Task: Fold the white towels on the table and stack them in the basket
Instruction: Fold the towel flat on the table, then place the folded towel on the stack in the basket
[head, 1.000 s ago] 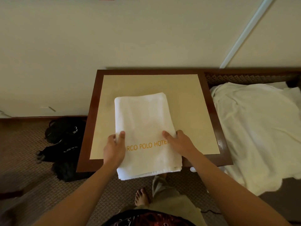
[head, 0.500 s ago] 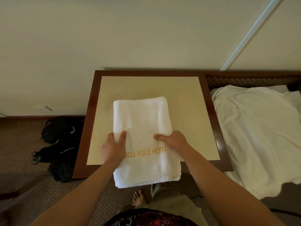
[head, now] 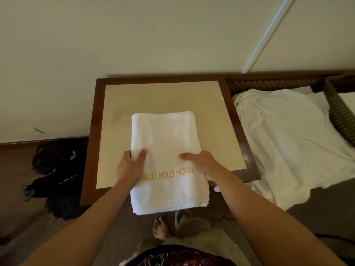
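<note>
A folded white towel (head: 165, 143) with gold hotel lettering lies on the beige table (head: 215, 116), its near end hanging over the front edge. My left hand (head: 130, 166) grips the towel's left edge, thumb on top and fingers underneath. My right hand (head: 203, 164) holds the right edge the same way, thumb lying across the top. At the far right stands a dark woven basket (head: 340, 116) with something white inside it.
A crumpled white sheet or towel (head: 288, 139) lies on the floor right of the table. Black bags (head: 57, 175) sit on the carpet to the left. The table stands against the wall. My bare foot (head: 160, 227) is below the front edge.
Both hands slid a little farther in along the towel's sides. The towel's far end shifted slightly toward me and the view tilted to the right, bringing the basket into view.
</note>
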Available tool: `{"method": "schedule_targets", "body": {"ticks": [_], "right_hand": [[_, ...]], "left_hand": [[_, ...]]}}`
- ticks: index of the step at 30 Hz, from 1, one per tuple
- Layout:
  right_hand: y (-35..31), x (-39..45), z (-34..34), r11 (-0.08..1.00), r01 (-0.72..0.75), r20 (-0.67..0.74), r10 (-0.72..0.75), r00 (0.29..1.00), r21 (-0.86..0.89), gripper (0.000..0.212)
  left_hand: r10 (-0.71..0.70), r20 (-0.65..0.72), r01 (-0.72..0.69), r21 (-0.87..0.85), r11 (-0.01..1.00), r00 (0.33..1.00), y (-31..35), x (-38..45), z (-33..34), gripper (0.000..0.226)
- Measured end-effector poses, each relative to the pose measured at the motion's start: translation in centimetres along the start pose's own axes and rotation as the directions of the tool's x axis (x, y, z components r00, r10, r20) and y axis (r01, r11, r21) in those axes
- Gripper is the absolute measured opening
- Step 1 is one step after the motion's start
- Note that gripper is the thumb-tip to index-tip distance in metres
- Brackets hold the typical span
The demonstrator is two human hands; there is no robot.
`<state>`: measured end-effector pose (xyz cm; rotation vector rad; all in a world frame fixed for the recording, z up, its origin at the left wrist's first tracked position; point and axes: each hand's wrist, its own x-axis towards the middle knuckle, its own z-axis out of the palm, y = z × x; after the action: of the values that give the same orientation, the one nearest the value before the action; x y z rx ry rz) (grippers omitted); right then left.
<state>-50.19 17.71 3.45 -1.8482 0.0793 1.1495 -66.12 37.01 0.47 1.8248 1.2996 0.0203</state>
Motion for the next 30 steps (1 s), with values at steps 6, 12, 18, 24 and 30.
{"method": "schedule_targets", "body": {"ticks": [6, 12, 18, 24, 30], "right_hand": [[2.8, -1.5, -3.0, 0.991, 0.131, -0.183, -0.13, 0.975, -0.006, 0.036], [4.8, -3.7, -10.2, 0.974, 0.224, -0.357, -0.199, 0.913, 0.03, 0.024], [9.6, -7.1, -21.2, 0.968, 0.23, -0.504, -0.15, 0.851, 0.099, 0.052], [16.4, -11.3, -35.0, 0.934, 0.277, -0.611, -0.085, 0.787, 0.227, 0.081], [23.0, -17.6, -48.5, 0.908, 0.314, -0.712, -0.025, 0.701, 0.277, 0.041]], "left_hand": [[0.048, 0.106, -0.039, -0.088, 0.995, 0.993, 3.2, -0.9, 2.8, 0.053], [0.195, 0.263, -0.162, -0.141, 0.977, 0.945, 9.6, -4.2, 8.6, 0.044], [0.336, 0.403, -0.292, -0.169, 0.941, 0.851, 16.8, -9.6, 16.5, 0.039], [0.408, 0.526, -0.371, -0.181, 0.911, 0.746, 24.6, -17.7, 28.5, 0.041], [0.46, 0.644, -0.423, -0.225, 0.877, 0.611, 31.6, -27.6, 41.8, 0.039]]}}
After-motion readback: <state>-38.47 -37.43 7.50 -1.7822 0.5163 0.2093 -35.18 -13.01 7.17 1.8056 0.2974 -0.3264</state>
